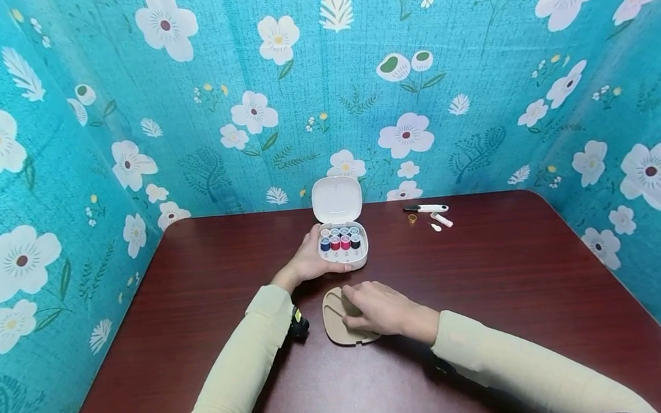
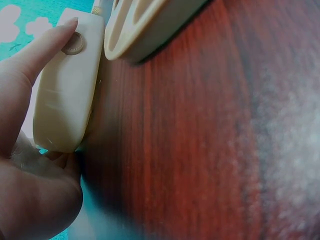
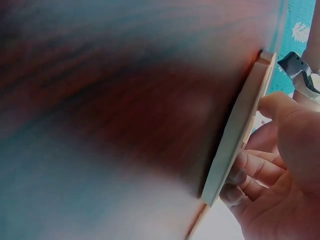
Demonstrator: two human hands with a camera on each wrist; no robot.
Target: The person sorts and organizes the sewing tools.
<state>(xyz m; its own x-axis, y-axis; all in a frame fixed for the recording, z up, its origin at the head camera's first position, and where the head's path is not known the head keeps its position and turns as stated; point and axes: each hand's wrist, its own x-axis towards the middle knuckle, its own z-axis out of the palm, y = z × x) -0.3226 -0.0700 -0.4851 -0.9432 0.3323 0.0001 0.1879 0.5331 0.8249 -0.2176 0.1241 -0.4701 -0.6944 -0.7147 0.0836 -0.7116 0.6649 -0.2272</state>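
My left hand [image 1: 310, 259] grips the side of a white sewing box [image 1: 359, 262], its thumb along the front wall. The lid [image 1: 337, 199] stands up, and inside sit two rows of thread spools [image 1: 335, 242], with blue, red, pink and black ones in front. In the left wrist view the thumb lies by a round button [image 2: 74, 44]. A beige compartment tray [image 1: 337, 330] lies on the table in front of the box. My right hand [image 1: 383, 307] holds it from above with bent fingers and thumb, covering its right part. What lies beneath the palm is hidden.
Back right on the dark red table [image 1: 223, 255] lie a white-handled tool with a black tip [image 1: 426, 208], a small gold ring-shaped piece [image 1: 412, 218], a pink-and-white piece [image 1: 442, 220] and a small white piece [image 1: 436, 227]. A flowered teal curtain [image 1: 312, 129] surrounds the table.
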